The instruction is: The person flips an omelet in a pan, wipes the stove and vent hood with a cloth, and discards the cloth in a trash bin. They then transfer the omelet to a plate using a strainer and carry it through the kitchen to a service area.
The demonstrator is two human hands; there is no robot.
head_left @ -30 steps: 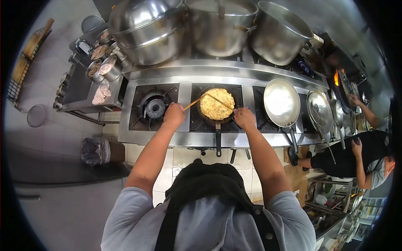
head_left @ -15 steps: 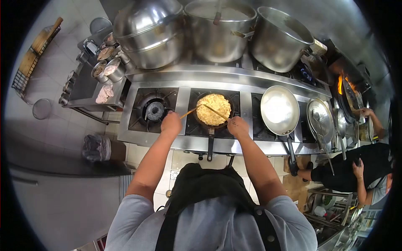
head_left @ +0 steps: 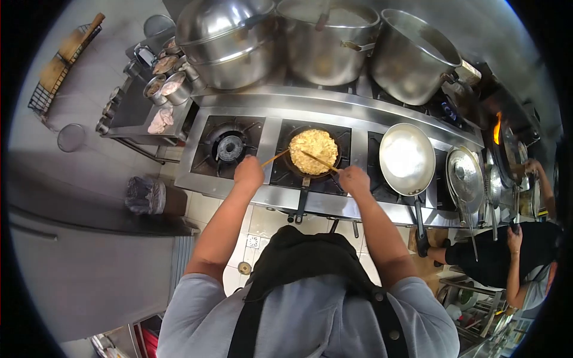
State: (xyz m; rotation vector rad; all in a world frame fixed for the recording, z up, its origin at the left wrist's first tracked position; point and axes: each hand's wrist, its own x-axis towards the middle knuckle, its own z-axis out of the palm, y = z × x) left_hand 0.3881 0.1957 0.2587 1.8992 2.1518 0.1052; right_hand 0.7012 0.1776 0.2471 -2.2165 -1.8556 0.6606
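A round yellow, egg-like food [head_left: 313, 151] fills a black frying pan, which stands on the middle burner with its handle [head_left: 302, 206] toward me. My left hand [head_left: 249, 172], left of the pan, is closed round a wooden chopstick [head_left: 275, 158] that reaches to the food's left edge. On the right, my right hand [head_left: 354, 179] is closed round another wooden chopstick [head_left: 320, 161], its tip on top of the food. The pan's handle is in neither hand.
Large steel pots [head_left: 330, 48] line the back. An unlit burner [head_left: 230, 147] is at left, a pale pan [head_left: 407, 159] at right. A co-worker [head_left: 504, 250] stands far right near a flaming wok [head_left: 506, 146]. Food tins [head_left: 175, 89] stand at left.
The whole view has shifted, so the stove sits slightly further right. The flame at the far-right wok looks smaller. Both my hands still hold the chopsticks at the food.
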